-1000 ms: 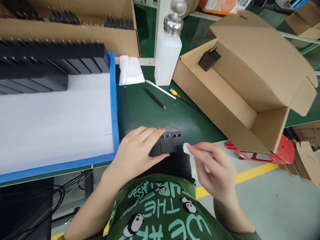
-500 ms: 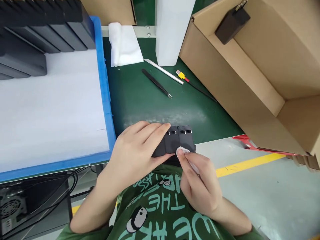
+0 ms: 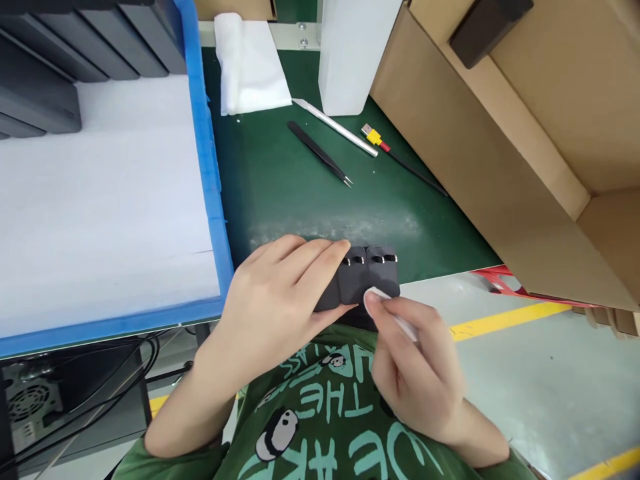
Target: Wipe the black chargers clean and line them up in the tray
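My left hand [image 3: 280,293] is wrapped over a row of black plug adapters [image 3: 354,285], held side by side near the front edge of the table. Metal prongs stand out from the upper part of their faces; the left end of the row is hidden under my fingers. Between the thumb and forefinger of my right hand [image 3: 420,363] is a folded white cloth [image 3: 406,328]. Its tip meets the lower part of the adapters, close to the rightmost one.
Beyond the hands lie black tweezers [image 3: 319,152], a silver craft knife [image 3: 337,128] and a USB cable [image 3: 407,165]. A blue-rimmed tray [image 3: 213,200] with black adapters is left. At right stands a cardboard box [image 3: 480,153] with a black adapter [image 3: 487,30] inside. A white cloth [image 3: 255,67] lies behind.
The camera view has shifted, so the table things sit higher and slightly further right. Both hands keep hold of the adapters and cloth, and the cloth's tip stays at the adapters.
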`<state>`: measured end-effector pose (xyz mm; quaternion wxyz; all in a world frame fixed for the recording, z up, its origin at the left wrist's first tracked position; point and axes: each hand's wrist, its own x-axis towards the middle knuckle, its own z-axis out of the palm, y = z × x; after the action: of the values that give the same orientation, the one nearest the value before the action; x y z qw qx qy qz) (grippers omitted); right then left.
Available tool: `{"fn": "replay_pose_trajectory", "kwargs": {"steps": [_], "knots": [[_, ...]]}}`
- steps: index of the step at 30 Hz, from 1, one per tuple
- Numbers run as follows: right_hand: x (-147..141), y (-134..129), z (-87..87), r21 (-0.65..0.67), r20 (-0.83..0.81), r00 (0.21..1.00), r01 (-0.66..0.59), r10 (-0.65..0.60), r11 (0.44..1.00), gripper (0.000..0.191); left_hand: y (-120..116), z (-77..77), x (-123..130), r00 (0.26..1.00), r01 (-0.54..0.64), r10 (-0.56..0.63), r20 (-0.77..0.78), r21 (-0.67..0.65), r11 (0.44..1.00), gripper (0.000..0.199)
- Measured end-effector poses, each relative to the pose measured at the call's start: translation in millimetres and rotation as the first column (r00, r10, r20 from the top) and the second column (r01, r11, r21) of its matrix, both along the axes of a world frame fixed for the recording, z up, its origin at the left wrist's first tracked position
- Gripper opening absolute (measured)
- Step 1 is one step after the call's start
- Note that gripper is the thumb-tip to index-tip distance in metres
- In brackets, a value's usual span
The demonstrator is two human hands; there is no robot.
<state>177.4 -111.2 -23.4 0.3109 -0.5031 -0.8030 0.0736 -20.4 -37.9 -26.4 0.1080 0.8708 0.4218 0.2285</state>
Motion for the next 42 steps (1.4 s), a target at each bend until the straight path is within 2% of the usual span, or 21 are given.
{"fn": "replay_pose_trajectory", "kwargs": {"steps": [5, 9, 14, 18, 22, 27, 33, 38, 42], "knots": [[-15, -2, -6.0, 0.004, -0.016, 0.992, -0.127, 0.127, 0.992, 0.048, 0, 0.5, 1, 1.000, -0.005, 0.005, 0.004, 0.002, 1.000, 0.043], [-11, -1, -0.6, -0.036, 0.035, 0.998, -0.056, 0.058, 0.998, 0.051, 0, 1.0, 0, 1.000, -0.002, 0.002, -0.008, -0.007, 1.000, 0.043], [-12, 1, 0.1, 0.011, -0.002, 0.990, -0.140, 0.140, 0.990, 0.042, -1, 1.1, -2, 1.000, -0.014, 0.014, -0.002, -0.007, 1.000, 0.040], [-12, 5, 4.6, -0.019, 0.078, 0.994, -0.075, 0.076, 0.997, 0.041, -1, 0.9, -2, 1.000, 0.000, 0.000, -0.006, -0.002, 1.000, 0.042], [-11, 7, 5.7, 0.048, 0.066, 0.985, -0.164, 0.160, 0.985, 0.034, -1, 0.9, -1, 1.000, -0.011, 0.011, 0.001, -0.010, 1.000, 0.039], [-12, 7, 4.4, -0.005, 0.048, 0.996, -0.077, 0.077, 0.997, 0.037, 0, 0.9, 0, 1.000, 0.001, -0.001, -0.004, -0.013, 1.000, 0.042], [-20, 8, -0.2, 0.019, -0.031, 0.986, -0.161, 0.161, 0.987, 0.034, -1, 0.4, 1, 0.999, -0.033, 0.033, 0.023, -0.004, 0.999, 0.036], [-17, 8, 5.8, 0.022, 0.094, 0.986, -0.138, 0.135, 0.990, 0.037, -1, -0.6, 0, 1.000, -0.022, 0.022, 0.011, -0.015, 1.000, 0.037], [-15, 6, 3.9, 0.037, 0.073, 0.992, -0.110, 0.107, 0.993, 0.039, -1, -1.1, 0, 1.000, -0.023, 0.024, 0.011, -0.004, 1.000, 0.036]]}}
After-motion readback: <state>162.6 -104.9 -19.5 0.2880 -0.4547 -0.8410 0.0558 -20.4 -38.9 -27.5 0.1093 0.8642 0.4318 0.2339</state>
